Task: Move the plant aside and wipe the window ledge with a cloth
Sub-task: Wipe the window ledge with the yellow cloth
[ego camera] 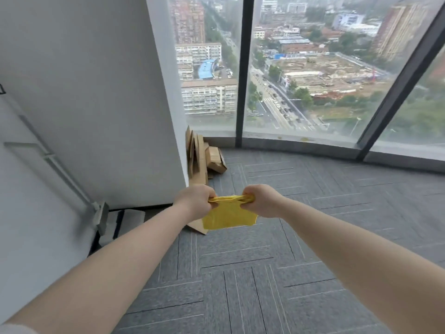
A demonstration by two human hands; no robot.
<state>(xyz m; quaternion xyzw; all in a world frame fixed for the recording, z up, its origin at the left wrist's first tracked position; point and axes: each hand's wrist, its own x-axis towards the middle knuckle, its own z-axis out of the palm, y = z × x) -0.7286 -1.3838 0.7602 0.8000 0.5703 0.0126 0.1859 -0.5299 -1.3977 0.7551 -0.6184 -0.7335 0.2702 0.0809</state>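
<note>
Here both hands point(196, 200) point(261, 201) grip the cloth's point(228, 215) top edge.

Grey carpet floor point(265, 273), flattened cardboard point(198, 165) and box point(215, 159) by wall

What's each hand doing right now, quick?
Left hand: closed, gripping the left top corner of the yellow cloth.
Right hand: closed, gripping the cloth's right top corner.
</note>
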